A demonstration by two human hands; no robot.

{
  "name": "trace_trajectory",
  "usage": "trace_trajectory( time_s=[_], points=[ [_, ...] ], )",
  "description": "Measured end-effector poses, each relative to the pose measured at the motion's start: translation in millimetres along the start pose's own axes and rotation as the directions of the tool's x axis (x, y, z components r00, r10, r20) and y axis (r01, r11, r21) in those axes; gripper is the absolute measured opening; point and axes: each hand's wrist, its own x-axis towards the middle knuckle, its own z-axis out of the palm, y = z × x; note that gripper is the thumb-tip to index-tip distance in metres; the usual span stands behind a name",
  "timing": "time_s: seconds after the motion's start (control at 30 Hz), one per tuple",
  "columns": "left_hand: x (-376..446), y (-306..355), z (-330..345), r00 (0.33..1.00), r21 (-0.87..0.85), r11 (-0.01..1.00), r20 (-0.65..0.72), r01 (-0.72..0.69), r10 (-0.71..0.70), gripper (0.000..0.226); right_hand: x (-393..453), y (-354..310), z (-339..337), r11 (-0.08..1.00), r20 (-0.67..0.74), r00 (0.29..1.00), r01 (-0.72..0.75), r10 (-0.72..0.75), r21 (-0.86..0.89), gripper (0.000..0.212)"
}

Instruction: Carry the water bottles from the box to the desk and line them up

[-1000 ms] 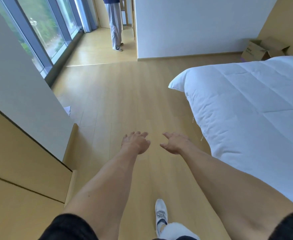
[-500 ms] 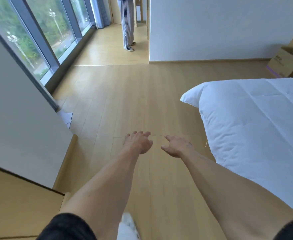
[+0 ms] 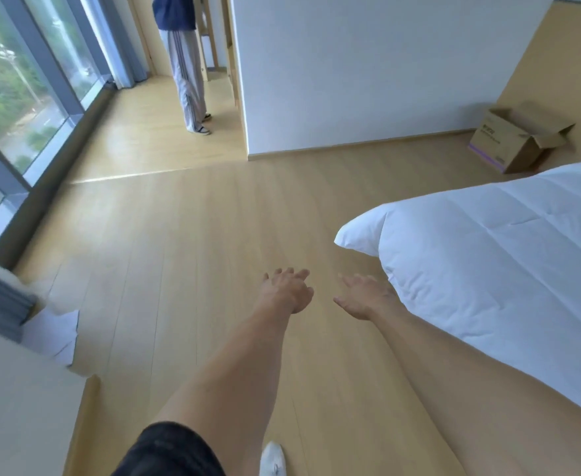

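Observation:
An open cardboard box sits on the wooden floor at the far right, against a tan wall panel; its inside is hidden from here. No water bottles and no desk show in this view. My left hand and my right hand are stretched out in front of me over the floor, side by side, fingers spread, both holding nothing. The box lies far ahead and to the right of them.
A bed with a white duvet fills the right side. A white wall stands ahead, with a person standing in the passage to its left. Tall windows run along the left. White paper lies on the floor at left.
The view has advanced and swung right: the wooden cabinet at left has dropped out of sight, and the box has come back into full view. Both hands stay spread and empty.

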Motion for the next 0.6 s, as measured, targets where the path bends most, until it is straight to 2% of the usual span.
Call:
trace_trajectory(
  time_s=[0.13,0.3,0.5,0.6],
  points=[
    [67,-12,-29,0.998,0.020,0.998,-0.003,-0.058,0.058,0.054,50,-12,-35,0.998,-0.052,0.998,-0.034,0.037,0.059,0.063],
    [139,-22,-52,0.993,0.025,0.993,0.015,-0.115,0.114,0.055,109,-15,-68,0.993,-0.050,0.995,-0.080,0.084,0.088,0.063],
    [238,-39,-89,0.995,0.041,0.994,-0.018,-0.099,0.100,0.054,207,-15,-102,0.987,-0.019,0.994,-0.108,0.111,0.118,0.062],
    [294,-50,-117,0.997,0.065,0.995,-0.022,-0.072,0.074,0.054,269,-19,-126,0.989,-0.030,0.997,-0.068,0.073,0.131,0.059]
  ],
)
